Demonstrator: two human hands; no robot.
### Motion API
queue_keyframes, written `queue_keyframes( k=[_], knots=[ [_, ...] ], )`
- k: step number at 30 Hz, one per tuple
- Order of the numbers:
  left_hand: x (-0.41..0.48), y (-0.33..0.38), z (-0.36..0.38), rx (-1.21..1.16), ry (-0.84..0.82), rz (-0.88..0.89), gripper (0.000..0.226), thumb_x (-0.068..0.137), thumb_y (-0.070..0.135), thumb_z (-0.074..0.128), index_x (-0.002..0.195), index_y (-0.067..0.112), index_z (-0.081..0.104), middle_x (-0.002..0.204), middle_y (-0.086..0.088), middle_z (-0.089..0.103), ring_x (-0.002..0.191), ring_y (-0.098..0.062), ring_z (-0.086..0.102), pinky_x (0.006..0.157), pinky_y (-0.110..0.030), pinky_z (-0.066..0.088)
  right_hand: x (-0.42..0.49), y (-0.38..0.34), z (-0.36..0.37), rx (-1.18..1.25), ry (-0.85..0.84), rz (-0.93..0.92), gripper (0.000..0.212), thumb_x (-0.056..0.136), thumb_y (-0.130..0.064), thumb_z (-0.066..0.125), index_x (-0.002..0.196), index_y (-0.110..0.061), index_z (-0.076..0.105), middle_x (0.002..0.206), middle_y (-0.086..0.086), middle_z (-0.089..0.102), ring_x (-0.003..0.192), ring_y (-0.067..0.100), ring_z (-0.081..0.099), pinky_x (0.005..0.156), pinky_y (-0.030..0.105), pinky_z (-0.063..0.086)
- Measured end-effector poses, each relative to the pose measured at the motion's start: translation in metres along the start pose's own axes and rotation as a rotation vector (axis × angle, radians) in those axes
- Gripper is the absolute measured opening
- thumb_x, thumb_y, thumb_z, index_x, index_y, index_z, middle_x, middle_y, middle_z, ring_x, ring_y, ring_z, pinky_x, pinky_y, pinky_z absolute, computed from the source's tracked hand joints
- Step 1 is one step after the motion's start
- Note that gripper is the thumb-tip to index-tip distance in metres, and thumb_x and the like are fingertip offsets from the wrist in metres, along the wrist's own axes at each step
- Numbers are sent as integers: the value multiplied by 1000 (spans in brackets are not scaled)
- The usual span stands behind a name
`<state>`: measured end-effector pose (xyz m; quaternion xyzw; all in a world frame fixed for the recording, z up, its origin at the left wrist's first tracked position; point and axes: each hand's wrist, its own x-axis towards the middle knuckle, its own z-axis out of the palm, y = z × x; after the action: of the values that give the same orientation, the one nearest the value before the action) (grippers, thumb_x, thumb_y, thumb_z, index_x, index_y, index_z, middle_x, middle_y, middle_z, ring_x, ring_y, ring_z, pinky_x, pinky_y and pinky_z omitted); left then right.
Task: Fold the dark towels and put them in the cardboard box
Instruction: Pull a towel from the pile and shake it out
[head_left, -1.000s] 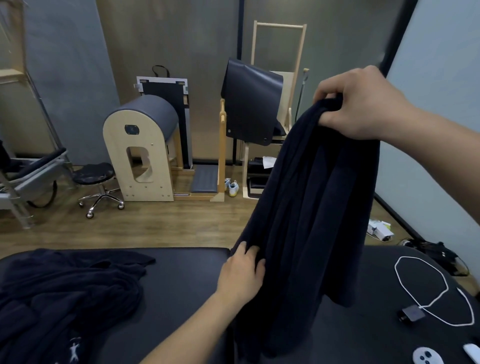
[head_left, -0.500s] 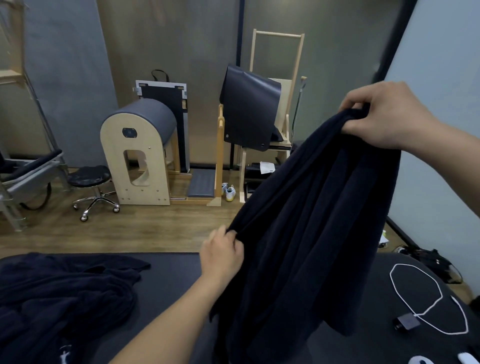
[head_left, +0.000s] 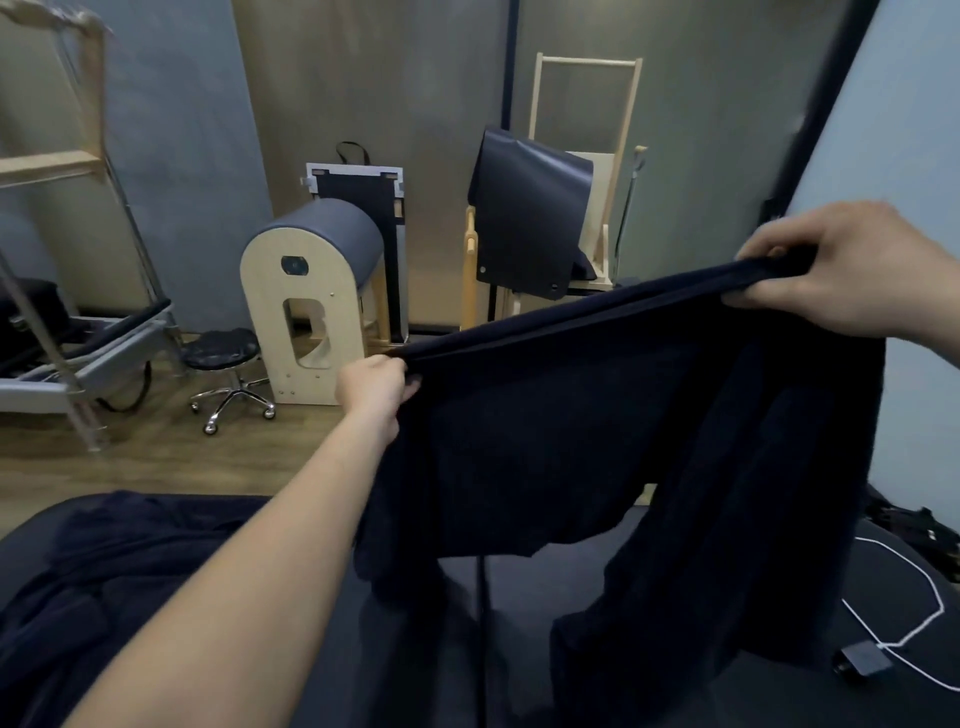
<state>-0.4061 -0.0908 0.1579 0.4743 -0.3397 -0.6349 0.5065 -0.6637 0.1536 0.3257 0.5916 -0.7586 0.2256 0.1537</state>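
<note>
Dark towel (head_left: 597, 426) held up in the air, stretched between both hands above the black padded table (head_left: 519, 623).

Head view: the left hand (head_left: 371, 387) is closed, pinching the towel's top edge at its lower left end; the right hand (head_left: 852, 270) is closed around the same edge, higher and to the right. The cloth hangs down unevenly, longest on the right side. A heap of more dark towels (head_left: 104, 587) lies on the table's left part. A white cable (head_left: 904, 613) lies at the right.
</note>
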Motion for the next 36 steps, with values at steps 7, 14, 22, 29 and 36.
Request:
queue_keyframes(
  k=[7,14,22,29,36],
  knots=[
    [-15,2,1,-803,247,-239,22,97,11,46,116,9,57,89,-2,58,74,-15,56,42,-19,48,-14,-4,11,122,-227,-59,26,70,-23,86,79,-42,70,71,-17,66,74,2,60,64,11,41],
    [-19,1,15,-613,-9,-250,34,99,7,49,132,3,55,136,-17,58,116,-34,60,73,-25,52,-33,3,32,315,-195,38,23,71,-28,85,83,-41,70,81,-26,67,79,-6,62,71,-3,35],
    [-138,-149,-19,-15,-271,-341,26,86,-6,67,106,7,57,94,-8,66,81,-20,66,67,-29,56,-138,-54,171,497,-618,203,64,54,-73,76,104,-35,68,91,-13,71,85,-2,64,85,22,50],
    [-161,-245,-107,111,-225,-721,24,93,-11,52,107,-1,69,102,-21,73,90,-25,72,68,-34,58,-256,-88,305,420,-1026,434,69,67,-59,76,128,-36,53,122,-2,58,114,14,52,92,28,47],
    [-175,-266,-126,363,-213,-397,39,87,-13,53,101,17,73,87,3,75,80,-10,71,74,-21,55,-287,-99,322,486,-874,575,60,84,-33,60,143,-32,46,137,-4,54,129,18,45,102,25,40]
  ],
)
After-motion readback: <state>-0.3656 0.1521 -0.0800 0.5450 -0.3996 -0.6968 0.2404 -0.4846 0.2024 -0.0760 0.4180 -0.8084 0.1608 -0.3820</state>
